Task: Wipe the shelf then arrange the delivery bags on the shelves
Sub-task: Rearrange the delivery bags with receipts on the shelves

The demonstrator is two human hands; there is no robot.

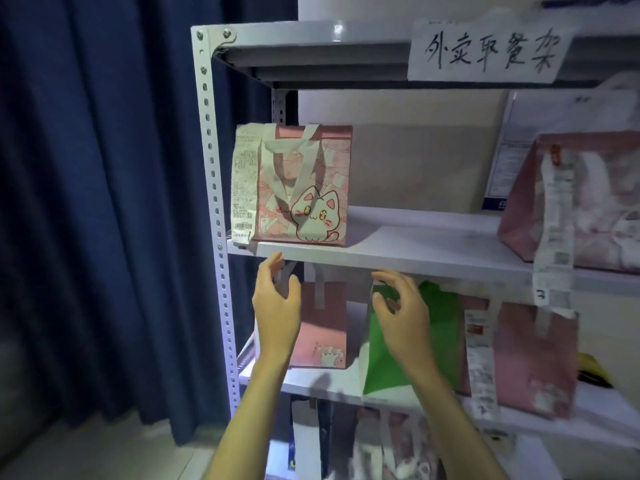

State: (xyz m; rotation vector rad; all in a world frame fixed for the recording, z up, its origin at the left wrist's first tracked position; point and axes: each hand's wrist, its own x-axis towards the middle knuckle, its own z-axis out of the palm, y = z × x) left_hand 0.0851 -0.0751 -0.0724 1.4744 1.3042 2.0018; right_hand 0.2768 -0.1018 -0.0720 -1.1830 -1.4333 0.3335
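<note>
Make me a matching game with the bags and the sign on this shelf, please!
Things:
1. cat bag
2. green bag
3. paper sign
4. left hand

Places:
A. taped on the top shelf's front edge
B. standing at the left end of the middle shelf
C. reaching up by a pink bag's handle, under the middle shelf
D. on the lower shelf, behind the right hand

Pairs: 1-B, 2-D, 3-A, 4-C
</note>
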